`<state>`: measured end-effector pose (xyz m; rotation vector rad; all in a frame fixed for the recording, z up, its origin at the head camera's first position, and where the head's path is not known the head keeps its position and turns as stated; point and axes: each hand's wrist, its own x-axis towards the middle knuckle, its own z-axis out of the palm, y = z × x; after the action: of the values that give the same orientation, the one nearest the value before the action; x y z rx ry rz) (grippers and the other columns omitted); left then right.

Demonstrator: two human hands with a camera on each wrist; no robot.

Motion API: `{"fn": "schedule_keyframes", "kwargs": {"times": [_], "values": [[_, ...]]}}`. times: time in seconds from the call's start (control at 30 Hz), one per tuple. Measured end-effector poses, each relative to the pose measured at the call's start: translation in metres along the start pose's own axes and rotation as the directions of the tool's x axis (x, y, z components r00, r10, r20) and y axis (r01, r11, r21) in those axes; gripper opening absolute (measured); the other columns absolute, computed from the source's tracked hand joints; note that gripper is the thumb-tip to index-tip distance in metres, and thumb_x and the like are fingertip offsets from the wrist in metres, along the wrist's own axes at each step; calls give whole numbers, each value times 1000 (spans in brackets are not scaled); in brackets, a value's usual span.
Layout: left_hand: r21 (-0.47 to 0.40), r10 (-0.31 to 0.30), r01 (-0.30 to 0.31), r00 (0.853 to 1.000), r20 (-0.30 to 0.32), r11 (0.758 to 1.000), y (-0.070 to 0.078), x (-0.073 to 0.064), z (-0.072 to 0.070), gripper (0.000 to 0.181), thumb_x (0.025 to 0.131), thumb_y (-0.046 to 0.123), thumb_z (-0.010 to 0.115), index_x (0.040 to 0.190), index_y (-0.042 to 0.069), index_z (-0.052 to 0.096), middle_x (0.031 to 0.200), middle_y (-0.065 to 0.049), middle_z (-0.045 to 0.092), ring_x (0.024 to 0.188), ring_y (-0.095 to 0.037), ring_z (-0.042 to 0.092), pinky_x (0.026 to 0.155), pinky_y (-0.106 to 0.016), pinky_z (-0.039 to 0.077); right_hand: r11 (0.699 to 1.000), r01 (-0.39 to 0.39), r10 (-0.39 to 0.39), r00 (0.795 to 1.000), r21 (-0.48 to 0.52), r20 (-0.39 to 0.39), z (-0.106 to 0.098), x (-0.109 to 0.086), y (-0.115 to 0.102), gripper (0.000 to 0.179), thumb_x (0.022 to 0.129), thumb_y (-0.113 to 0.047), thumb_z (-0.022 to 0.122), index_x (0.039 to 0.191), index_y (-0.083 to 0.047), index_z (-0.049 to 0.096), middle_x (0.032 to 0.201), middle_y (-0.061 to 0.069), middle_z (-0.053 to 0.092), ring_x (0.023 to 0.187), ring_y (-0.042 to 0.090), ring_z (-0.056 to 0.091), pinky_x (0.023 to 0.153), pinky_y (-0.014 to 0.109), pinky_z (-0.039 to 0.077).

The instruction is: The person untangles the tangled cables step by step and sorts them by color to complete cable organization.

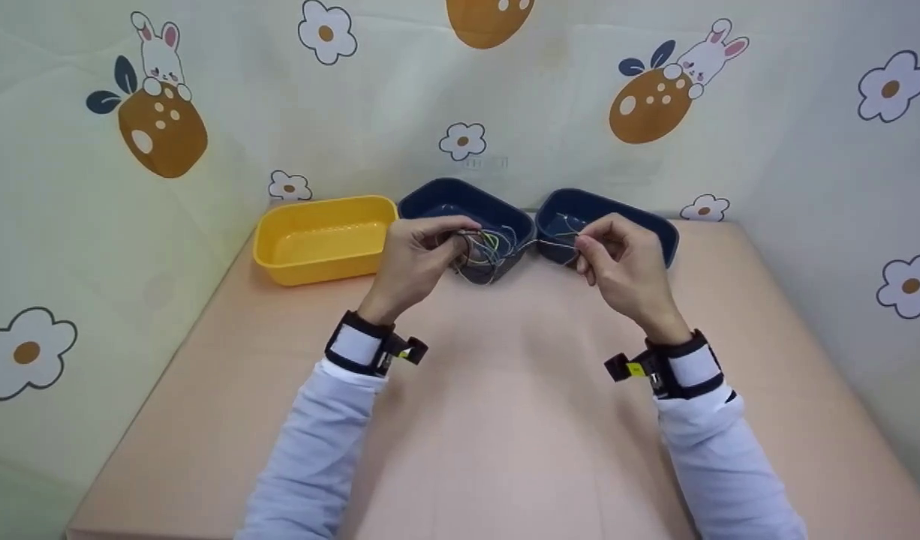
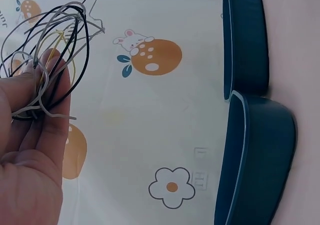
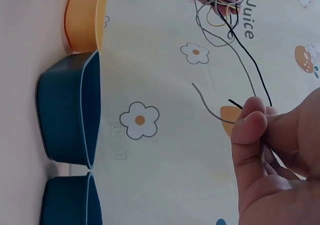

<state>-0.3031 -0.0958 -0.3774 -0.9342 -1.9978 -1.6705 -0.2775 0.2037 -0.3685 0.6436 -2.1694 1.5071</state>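
A tangled bundle of thin wires (image 1: 488,247), black, grey and yellow, is held between the thumb and fingers of my left hand (image 1: 419,259). In the left wrist view the loops stick out past the fingertips. My right hand (image 1: 626,262) pinches a black wire and a grey wire (image 3: 243,65) between thumb and forefinger. Both wires run across from the bundle, and their loose ends poke out beyond the pinch. The two hands are apart, raised in front of the bins.
At the back of the table (image 1: 505,420) a yellow bin (image 1: 325,274) stands on the left, with a dark blue bin (image 1: 441,187) in the middle and another dark blue bin (image 1: 666,232) on the right. Behind them hangs a patterned backdrop (image 1: 542,97).
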Motion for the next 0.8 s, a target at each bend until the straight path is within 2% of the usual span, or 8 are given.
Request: {"fn": "schedule_keyframes", "kwargs": {"times": [0.17, 0.37, 0.53, 0.8], "values": [[-10, 12, -12, 1000, -28, 1000, 0, 1, -1, 24, 97, -9, 68, 112, 3, 82, 108, -7, 82, 78, -17, 73, 63, -18, 54, 994, 56, -55, 998, -90, 12, -4, 0, 6, 7, 103, -1, 67, 98, 3, 67, 77, 15, 70, 53, 18, 62, 45, 20, 52], [-32, 6, -9, 997, -82, 999, 0, 2, -4, 21, 98, -9, 69, 113, -1, 81, 111, -11, 82, 86, -17, 78, 78, -26, 66, 990, 57, -55, 998, -127, 18, -9, 1, 8, 7, 105, -2, 64, 99, 2, 66, 80, 15, 72, 53, 18, 65, 43, 23, 53], [-87, -5, -3, 996, -84, 996, 0, 2, -7, 20, 97, -9, 70, 113, -1, 80, 110, -15, 81, 86, -22, 81, 83, -34, 68, 981, 63, -77, 994, -182, -74, -16, 4, 11, 8, 104, -2, 66, 97, 2, 68, 80, 13, 73, 54, 11, 63, 48, 17, 52], [-110, -11, 2, 997, -80, 994, -1, 1, -9, 18, 97, -7, 71, 114, -4, 79, 110, -15, 81, 86, -23, 82, 83, -37, 68, 980, -20, -27, 973, -198, -231, -22, 6, 18, 6, 101, 4, 67, 97, 7, 71, 82, 16, 73, 55, 6, 59, 51, 12, 47]]}}
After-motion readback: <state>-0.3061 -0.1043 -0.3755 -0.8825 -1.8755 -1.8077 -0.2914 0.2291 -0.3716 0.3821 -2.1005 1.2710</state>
